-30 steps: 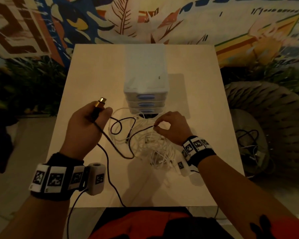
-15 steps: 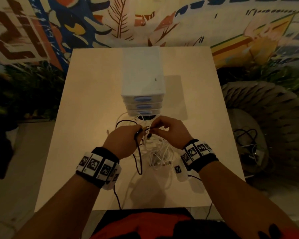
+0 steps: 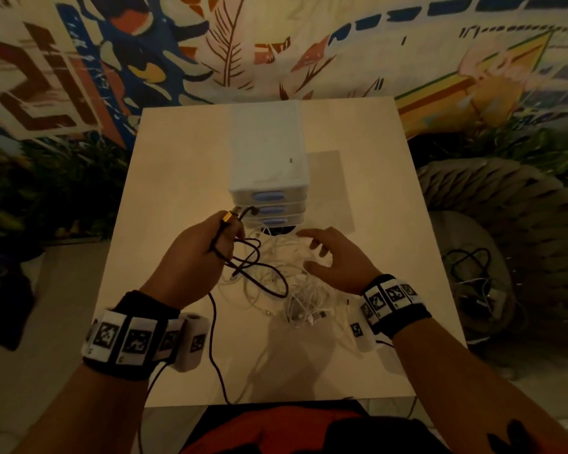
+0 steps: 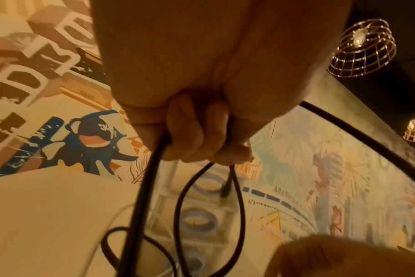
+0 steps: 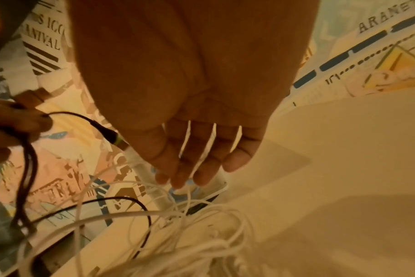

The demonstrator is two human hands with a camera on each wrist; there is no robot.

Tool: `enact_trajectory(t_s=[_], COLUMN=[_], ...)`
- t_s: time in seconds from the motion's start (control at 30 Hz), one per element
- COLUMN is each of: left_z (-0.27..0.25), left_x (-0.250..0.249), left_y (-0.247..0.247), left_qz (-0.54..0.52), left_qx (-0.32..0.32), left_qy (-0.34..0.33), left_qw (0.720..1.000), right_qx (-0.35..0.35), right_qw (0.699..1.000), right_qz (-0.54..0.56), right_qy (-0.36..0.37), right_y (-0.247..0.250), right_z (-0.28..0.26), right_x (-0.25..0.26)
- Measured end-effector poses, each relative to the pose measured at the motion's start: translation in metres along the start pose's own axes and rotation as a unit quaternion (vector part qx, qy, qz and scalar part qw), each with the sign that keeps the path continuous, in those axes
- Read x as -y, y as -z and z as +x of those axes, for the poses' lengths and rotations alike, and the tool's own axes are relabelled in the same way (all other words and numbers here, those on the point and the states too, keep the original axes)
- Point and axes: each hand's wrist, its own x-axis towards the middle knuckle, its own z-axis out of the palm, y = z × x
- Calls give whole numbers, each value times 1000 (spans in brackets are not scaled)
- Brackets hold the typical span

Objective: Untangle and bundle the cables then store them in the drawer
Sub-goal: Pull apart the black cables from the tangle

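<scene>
A tangle of white cables (image 3: 295,290) lies on the pale table (image 3: 164,178) in front of a small white drawer unit (image 3: 268,158), whose three blue-handled drawers are closed. My left hand (image 3: 223,234) grips a black cable (image 3: 263,283) near its gold plug (image 3: 228,217), left of the tangle. In the left wrist view the fingers (image 4: 194,135) curl round the black cable (image 4: 142,196), whose loops hang down. My right hand (image 3: 312,250) hovers over the white tangle, fingers (image 5: 197,159) straight and holding nothing, with the white cables (image 5: 201,234) below.
The drawer unit stands mid-table, with bare tabletop on both sides. A woven seat (image 3: 505,204) stands right of the table, with more cables (image 3: 473,276) lying by it. A painted wall (image 3: 276,44) rises behind.
Half a second ago both hands pinched cables together over the tangle. The left hand has since drawn up and left with the black cable, and the right hand has let go and spread.
</scene>
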Motion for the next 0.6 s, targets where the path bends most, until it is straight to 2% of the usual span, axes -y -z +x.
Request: enact_trajectory(t_s=[0.07,0.17,0.27,0.37,0.5,0.6], left_z=[-3,-5,-3,0,-1,-1], left_x=[-13,-34,-46,-44,-37,-50], left_y=[7,8,-1,-9,-20,-35], left_qz=[-16,-29,-48,-54,-41,-50], left_qx=[5,36,45,27,36,81], left_qy=[-23,-55,-68,-56,-28,-36], left_qw=[1000,997,996,997,998,995], right_qx=[-28,-38,-42,-62,-145,-140], right_qw=[996,975,969,963,909,877], right_qz=[73,197,210,241,382,444], right_qy=[41,95,121,106,88,117], right_y=[13,36,50,53,59,59], right_z=[-4,-4,-1,-2,-11,-7], right_x=[26,72,91,86,78,92])
